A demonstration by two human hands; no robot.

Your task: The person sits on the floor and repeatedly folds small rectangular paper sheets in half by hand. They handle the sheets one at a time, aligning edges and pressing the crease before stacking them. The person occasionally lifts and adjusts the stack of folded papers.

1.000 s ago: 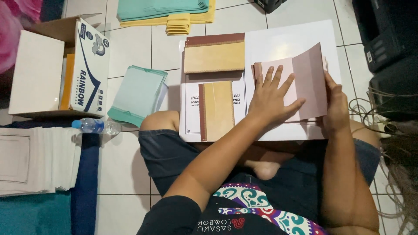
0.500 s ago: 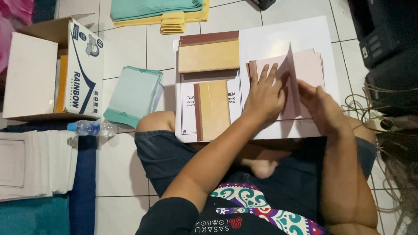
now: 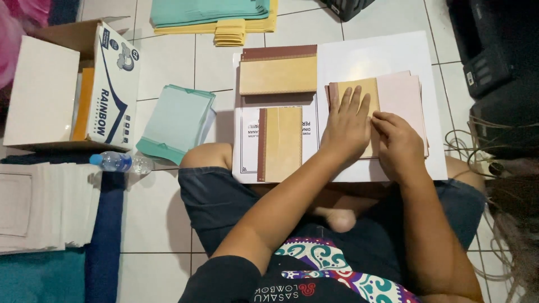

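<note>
The left hand lies flat and open on the tan-and-pink folded paper, on the white board. The right hand pinches its fold. Best press hard, edges lined up.

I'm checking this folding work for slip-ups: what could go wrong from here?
1. The left hand presses flat on the tan flap while the right hand pinches the pink sheet; if either slips, the fold may crease crooked.
2. The white board rests partly on the lap, so it might tip and slide the two finished tan envelopes.
3. The water bottle lies near the white paper stack; a leak could wet it.
</note>
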